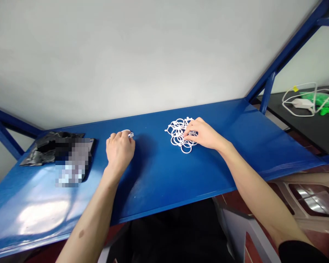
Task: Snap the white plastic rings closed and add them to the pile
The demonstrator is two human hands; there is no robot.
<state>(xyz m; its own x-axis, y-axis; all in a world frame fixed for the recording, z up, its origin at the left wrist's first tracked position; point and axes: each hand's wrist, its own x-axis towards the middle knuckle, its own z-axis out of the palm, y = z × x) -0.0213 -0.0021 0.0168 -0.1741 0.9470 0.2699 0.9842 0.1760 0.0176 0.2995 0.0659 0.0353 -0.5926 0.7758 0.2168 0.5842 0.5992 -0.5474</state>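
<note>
Left hand curled, seemingly holding a white ring; to its right, on the blue tabletop, right hand narrows at the heap of white rings, catch unclear: likely picking, calling for clean separation.

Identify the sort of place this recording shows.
Probably an indoor workspace, though whether workshop or home is unclear: a blue table stands by a pale wall, white rings lie clustered on it, and more items sit on a black surface beyond.
</note>
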